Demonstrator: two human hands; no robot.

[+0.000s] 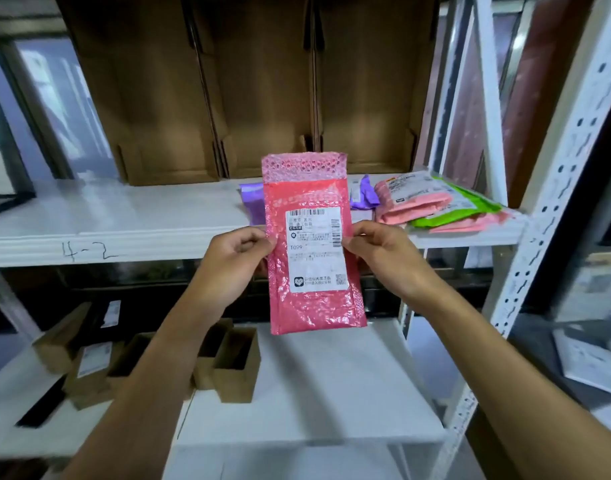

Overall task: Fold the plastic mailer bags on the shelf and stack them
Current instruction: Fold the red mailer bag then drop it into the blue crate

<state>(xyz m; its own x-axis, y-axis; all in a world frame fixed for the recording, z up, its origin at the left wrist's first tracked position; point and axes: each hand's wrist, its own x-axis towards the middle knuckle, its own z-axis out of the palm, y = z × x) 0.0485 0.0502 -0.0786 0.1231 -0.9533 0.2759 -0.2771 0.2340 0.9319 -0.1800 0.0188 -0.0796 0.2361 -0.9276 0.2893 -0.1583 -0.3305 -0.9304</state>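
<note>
Head view: pink bubble mailer [312, 244] held upright at centre frame, in front of the white shelf [124, 216], label side toward the camera. Left hand [236, 258] pinched shut on the left edge at mid-height, right hand [380, 252] pinched shut on the right edge opposite, thumbs in front, remaining fingers hidden behind the plastic. White shipping label [315, 249] spread across the middle of the mailer, open flap of bare bubble wrap standing at the top, bottom end hanging free below the hands. Stack of folded mailers [435, 207] lying on the shelf at right of centre, pink and green layers, just behind and beside the right hand; purple mailer [363, 192] partly hidden behind the raised one. Cardboard boxes [262, 88] standing along the back of the shelf. Likely step: halving the pink mailer before adding it to the stack. Judged best done by keeping both pinches level, so the crease ran straight across the label, then swinging the lower half up behind or the top flap down, edges matched side to side. Worth pressing the fold flat against the shelf, since bubble lining probably springs open. Risk seen in a skewed fold, likely to leave the stack leaning further toward the shelf edge.
</note>
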